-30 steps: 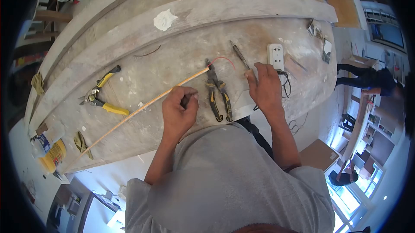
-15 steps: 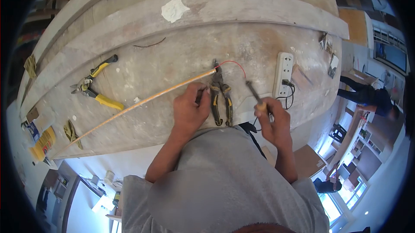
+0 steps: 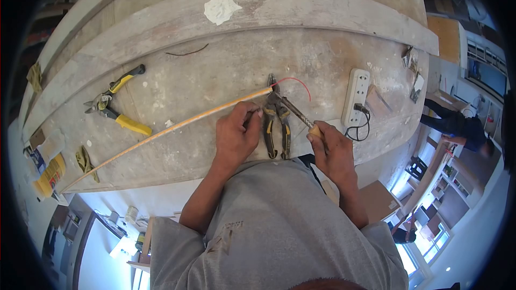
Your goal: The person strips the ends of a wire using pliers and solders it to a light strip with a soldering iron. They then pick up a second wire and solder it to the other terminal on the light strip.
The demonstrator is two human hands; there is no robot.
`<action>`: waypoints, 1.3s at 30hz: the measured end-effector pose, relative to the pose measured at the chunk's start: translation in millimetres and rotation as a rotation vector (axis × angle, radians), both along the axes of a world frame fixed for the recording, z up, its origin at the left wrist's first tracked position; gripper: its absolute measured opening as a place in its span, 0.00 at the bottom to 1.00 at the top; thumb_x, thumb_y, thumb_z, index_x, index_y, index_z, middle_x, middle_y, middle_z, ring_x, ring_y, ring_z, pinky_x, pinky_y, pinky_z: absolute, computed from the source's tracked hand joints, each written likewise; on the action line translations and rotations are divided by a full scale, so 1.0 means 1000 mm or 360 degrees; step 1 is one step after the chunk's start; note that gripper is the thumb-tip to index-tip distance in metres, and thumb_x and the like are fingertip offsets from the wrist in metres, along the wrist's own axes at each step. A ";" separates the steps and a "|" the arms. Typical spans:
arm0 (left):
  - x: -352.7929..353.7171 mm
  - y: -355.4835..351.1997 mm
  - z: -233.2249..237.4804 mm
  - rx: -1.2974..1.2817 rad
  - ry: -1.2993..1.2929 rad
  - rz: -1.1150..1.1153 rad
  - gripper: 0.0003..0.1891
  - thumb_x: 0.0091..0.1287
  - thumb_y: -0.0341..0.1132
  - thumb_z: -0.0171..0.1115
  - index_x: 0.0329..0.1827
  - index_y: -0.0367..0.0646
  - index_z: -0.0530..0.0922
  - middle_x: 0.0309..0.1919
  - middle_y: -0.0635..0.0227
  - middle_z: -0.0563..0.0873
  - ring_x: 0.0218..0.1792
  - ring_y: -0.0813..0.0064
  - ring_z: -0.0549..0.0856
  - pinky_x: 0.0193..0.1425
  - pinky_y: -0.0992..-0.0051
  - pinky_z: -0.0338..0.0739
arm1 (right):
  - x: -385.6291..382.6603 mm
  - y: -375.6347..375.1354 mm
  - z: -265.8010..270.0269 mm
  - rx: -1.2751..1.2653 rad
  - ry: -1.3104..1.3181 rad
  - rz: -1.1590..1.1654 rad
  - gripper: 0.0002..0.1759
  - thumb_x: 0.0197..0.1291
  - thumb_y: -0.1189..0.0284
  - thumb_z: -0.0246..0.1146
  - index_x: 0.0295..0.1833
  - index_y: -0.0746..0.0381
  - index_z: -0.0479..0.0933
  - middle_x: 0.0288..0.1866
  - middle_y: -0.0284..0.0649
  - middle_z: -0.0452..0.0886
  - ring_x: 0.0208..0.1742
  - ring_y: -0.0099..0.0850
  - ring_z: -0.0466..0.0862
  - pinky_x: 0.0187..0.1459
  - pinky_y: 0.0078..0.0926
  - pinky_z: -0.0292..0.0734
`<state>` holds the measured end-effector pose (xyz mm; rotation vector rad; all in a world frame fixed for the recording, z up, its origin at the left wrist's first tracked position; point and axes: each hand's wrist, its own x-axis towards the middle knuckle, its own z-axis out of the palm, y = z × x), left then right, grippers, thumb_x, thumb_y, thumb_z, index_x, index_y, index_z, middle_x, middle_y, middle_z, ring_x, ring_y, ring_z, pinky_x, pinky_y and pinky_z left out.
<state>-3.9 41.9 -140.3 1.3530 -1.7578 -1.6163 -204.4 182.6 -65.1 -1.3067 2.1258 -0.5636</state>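
Observation:
My right hand (image 3: 334, 151) grips a soldering iron (image 3: 302, 117) by its wooden handle. The iron's metal shaft points up and left, its tip close to the end of a long thin light strip (image 3: 188, 123). From that end curves a short red wire (image 3: 302, 82). Combination pliers (image 3: 285, 138) with black and yellow handles lie on the table, jaws away from me, with the strip's end at their jaws. My left hand (image 3: 236, 135) is closed in a pinch just left of the pliers, below the strip; what its fingers hold is hidden.
On the worn table (image 3: 215, 77) lie yellow-handled snips (image 3: 131, 124) at left and a white power strip (image 3: 356, 90) with a black plug at right. A long board (image 3: 317, 11) runs across the back. A yellow packet (image 3: 52, 174) sits far left. People stand at far right.
My right hand has moved slightly left, bringing the soldering iron's tip from beside the red wire to the strip's end by the pliers. My left hand stays almost where it was.

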 end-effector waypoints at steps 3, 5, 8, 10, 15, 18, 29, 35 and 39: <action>-0.001 0.000 -0.001 0.0013 0.0012 0.0026 0.04 0.77 0.29 0.71 0.49 0.41 0.83 0.26 0.57 0.89 0.23 0.64 0.88 0.31 0.66 0.79 | -0.001 -0.002 -0.001 -0.0015 0.0021 0.0028 0.18 0.75 0.72 0.72 0.65 0.68 0.82 0.41 0.53 0.87 0.37 0.53 0.90 0.38 0.47 0.84; -0.001 -0.001 -0.001 0.0021 0.0006 0.0024 0.04 0.77 0.29 0.71 0.49 0.41 0.83 0.26 0.57 0.89 0.23 0.64 0.88 0.31 0.66 0.78 | -0.001 -0.003 0.000 0.0013 0.0024 0.0035 0.18 0.75 0.72 0.72 0.65 0.68 0.82 0.41 0.53 0.87 0.37 0.53 0.90 0.38 0.47 0.84; -0.002 -0.001 -0.001 0.0082 -0.0012 0.0035 0.05 0.77 0.30 0.71 0.49 0.41 0.83 0.25 0.58 0.89 0.22 0.64 0.87 0.30 0.67 0.78 | -0.001 -0.005 0.000 0.0009 0.0040 0.0043 0.18 0.75 0.72 0.72 0.65 0.68 0.82 0.40 0.53 0.87 0.37 0.53 0.90 0.38 0.47 0.84; -0.002 -0.001 -0.001 0.0083 -0.0035 0.0029 0.04 0.77 0.30 0.71 0.48 0.42 0.83 0.25 0.58 0.88 0.22 0.64 0.87 0.30 0.66 0.78 | -0.001 -0.005 0.001 0.0064 0.0049 0.0042 0.18 0.75 0.72 0.72 0.65 0.67 0.82 0.42 0.52 0.88 0.38 0.51 0.91 0.40 0.44 0.85; -0.002 -0.001 -0.002 0.0079 -0.0034 0.0023 0.04 0.76 0.30 0.71 0.48 0.43 0.83 0.25 0.59 0.88 0.22 0.64 0.87 0.30 0.66 0.78 | -0.002 -0.005 0.001 0.0142 0.0059 0.0037 0.18 0.76 0.71 0.73 0.65 0.66 0.82 0.43 0.52 0.90 0.40 0.50 0.93 0.42 0.42 0.87; -0.002 0.000 -0.004 0.0066 -0.0020 0.0028 0.04 0.76 0.30 0.71 0.48 0.43 0.83 0.25 0.59 0.88 0.22 0.63 0.87 0.30 0.66 0.78 | -0.003 -0.005 -0.001 0.0044 0.0064 0.0066 0.19 0.75 0.71 0.72 0.65 0.67 0.81 0.40 0.52 0.87 0.36 0.53 0.90 0.37 0.47 0.84; 0.000 -0.002 -0.004 0.0039 -0.0078 -0.0057 0.04 0.80 0.27 0.69 0.50 0.35 0.84 0.25 0.65 0.91 0.25 0.86 0.85 0.31 0.77 0.79 | -0.003 -0.005 -0.002 0.0064 0.0072 0.0069 0.19 0.76 0.71 0.72 0.65 0.68 0.82 0.40 0.53 0.87 0.36 0.53 0.90 0.38 0.48 0.84; 0.000 -0.002 -0.003 0.0013 -0.0092 -0.0069 0.04 0.80 0.27 0.69 0.49 0.35 0.84 0.25 0.64 0.91 0.25 0.85 0.86 0.30 0.76 0.79 | -0.003 -0.004 -0.003 0.0093 0.0077 0.0074 0.19 0.76 0.70 0.71 0.65 0.68 0.82 0.40 0.53 0.87 0.36 0.53 0.90 0.38 0.48 0.85; 0.000 -0.002 -0.004 0.0032 -0.0091 -0.0055 0.05 0.80 0.28 0.69 0.50 0.35 0.84 0.25 0.64 0.91 0.25 0.84 0.86 0.30 0.77 0.79 | -0.003 -0.005 -0.002 0.0099 0.0074 0.0075 0.19 0.76 0.70 0.71 0.65 0.68 0.82 0.40 0.53 0.87 0.37 0.53 0.90 0.38 0.47 0.85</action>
